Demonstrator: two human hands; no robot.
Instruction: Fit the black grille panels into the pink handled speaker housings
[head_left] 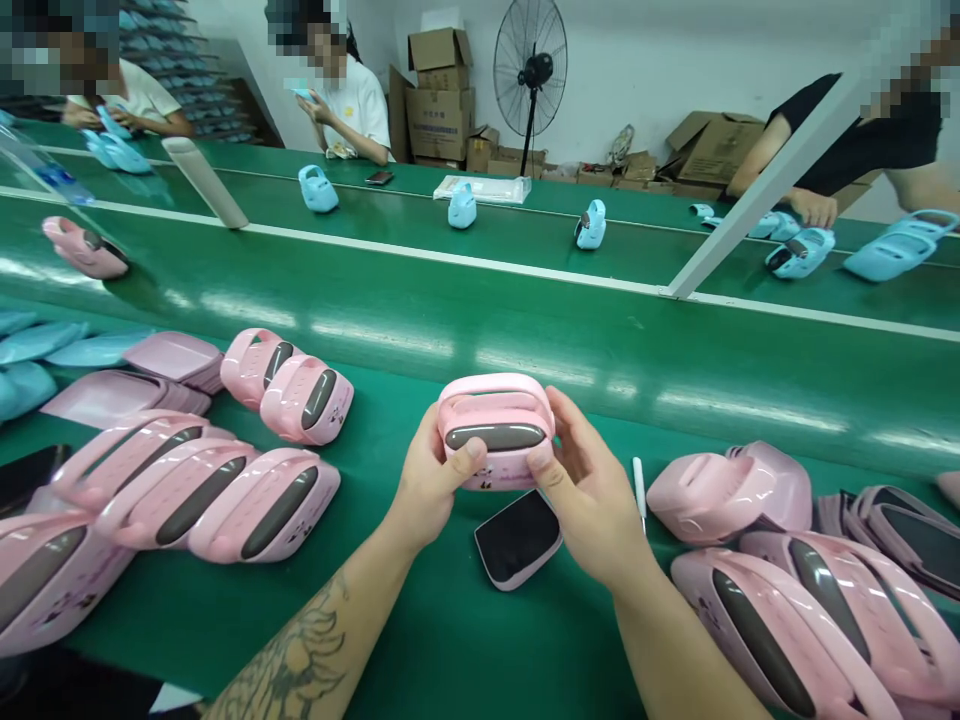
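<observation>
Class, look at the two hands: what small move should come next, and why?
Probably the right hand should let go and pick up the dark-faced panel, with the left hand supporting the pink case. Both hands grip the case, and that panel lies by itself on the green table, close to the right hand.

The pink casing (495,412) looks like glossy plastic (its dark window (496,437) shiny too).

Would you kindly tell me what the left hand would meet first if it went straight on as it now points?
The left hand would first meet the pink casing, which it holds together with the right hand; beyond, the line seems to cross the green belt, though depth is unclear.
</observation>
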